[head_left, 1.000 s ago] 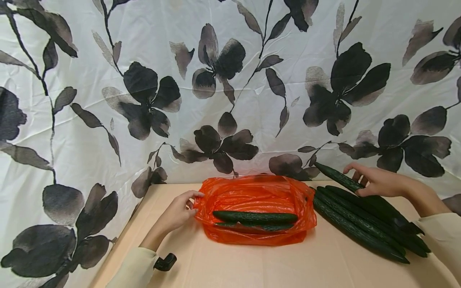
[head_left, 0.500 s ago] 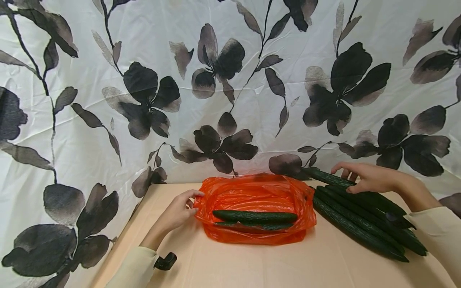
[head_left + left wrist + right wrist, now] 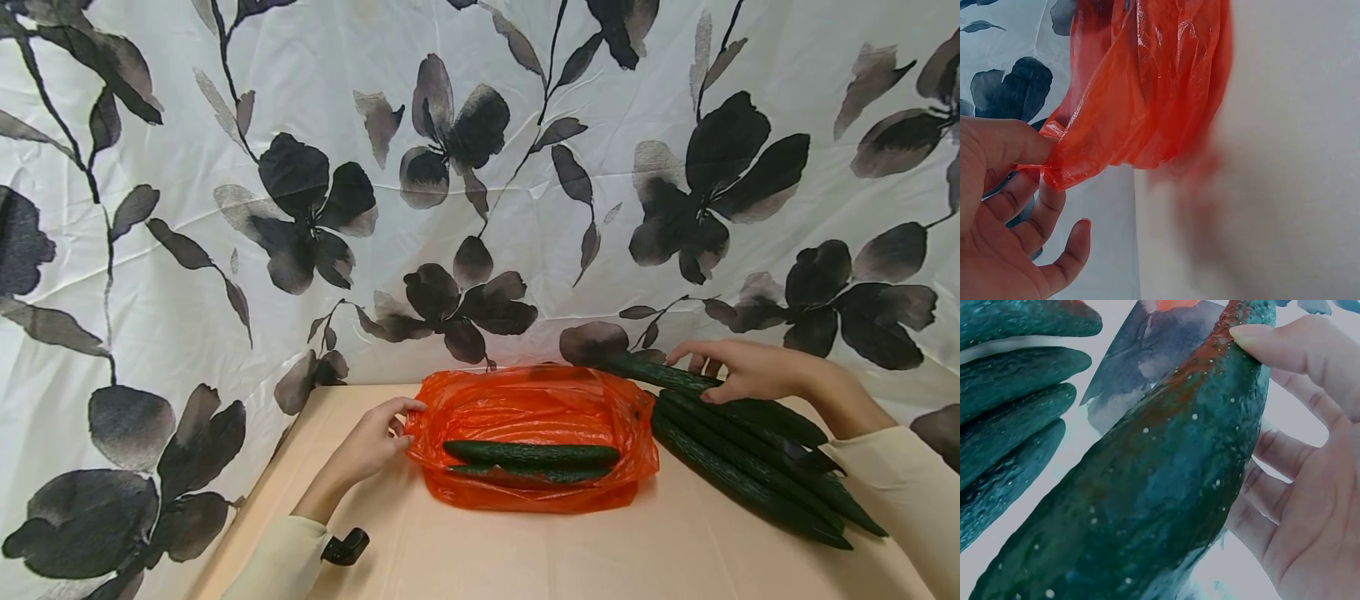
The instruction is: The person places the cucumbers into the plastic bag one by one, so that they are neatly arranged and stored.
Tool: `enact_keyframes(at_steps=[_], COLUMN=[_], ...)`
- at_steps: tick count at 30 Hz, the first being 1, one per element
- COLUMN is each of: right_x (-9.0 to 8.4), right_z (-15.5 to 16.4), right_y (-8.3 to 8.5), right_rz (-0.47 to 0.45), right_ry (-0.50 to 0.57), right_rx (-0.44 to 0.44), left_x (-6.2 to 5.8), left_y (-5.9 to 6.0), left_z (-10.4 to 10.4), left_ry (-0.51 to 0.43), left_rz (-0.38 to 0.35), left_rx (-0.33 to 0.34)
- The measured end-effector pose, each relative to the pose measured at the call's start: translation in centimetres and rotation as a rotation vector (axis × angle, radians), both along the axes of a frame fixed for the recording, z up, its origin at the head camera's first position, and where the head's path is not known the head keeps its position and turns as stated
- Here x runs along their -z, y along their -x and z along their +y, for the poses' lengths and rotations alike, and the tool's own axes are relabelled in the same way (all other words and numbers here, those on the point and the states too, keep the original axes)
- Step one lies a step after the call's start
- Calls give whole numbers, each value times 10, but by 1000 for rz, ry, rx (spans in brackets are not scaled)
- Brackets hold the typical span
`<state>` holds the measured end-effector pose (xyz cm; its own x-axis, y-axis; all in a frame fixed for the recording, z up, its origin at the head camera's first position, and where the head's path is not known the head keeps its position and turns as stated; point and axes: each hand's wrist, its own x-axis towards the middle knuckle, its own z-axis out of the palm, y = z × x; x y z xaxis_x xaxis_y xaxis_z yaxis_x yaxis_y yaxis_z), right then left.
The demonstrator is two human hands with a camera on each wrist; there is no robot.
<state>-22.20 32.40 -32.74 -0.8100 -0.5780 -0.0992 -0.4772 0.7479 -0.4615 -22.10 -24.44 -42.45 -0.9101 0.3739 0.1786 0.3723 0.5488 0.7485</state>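
My left hand (image 3: 372,443) pinches the left edge of an orange-red plastic bag (image 3: 525,495); the left wrist view shows the bunched corner (image 3: 1079,165) between thumb and fingers. Two cucumbers, the upper one (image 3: 532,454) plainest, lie lengthwise at the bag's opening. With thumb and fingertips, my right hand (image 3: 757,373) holds another long, bumpy cucumber (image 3: 1147,481) above the pile. Its left end reaches over the bag's far right corner in the head view. Beneath the right hand, several more cucumbers (image 3: 750,475) lie side by side at a slant, right of the bag.
A pale tan tabletop (image 3: 487,558) carries the bag and the pile. Behind it hangs a white cloth (image 3: 525,225) printed with dark flowers, close to the table's far edge. A small black object (image 3: 346,547) sits by the left sleeve (image 3: 281,554).
My right hand has moved left with the held cucumber, whose left end now overlaps the bag's far right corner. The left hand and the bag stay in place.
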Motion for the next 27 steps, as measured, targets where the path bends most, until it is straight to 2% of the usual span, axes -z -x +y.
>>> enact_keyframes(at_steps=[11,21,27], right_x=[-4,-10,-13], right_z=[-17,-34,-44], right_y=[0,-1,3], right_rz=[-11,5,-22], right_ry=[-32,-66,-61], right_rx=[17,-23,-51], left_x=[0,-2,-4], left_y=[-1,-3,-3], left_z=[-2,-3,-3], left_ry=[5,19,16], left_rz=[1,-2,-14], left_rx=[8,5,4])
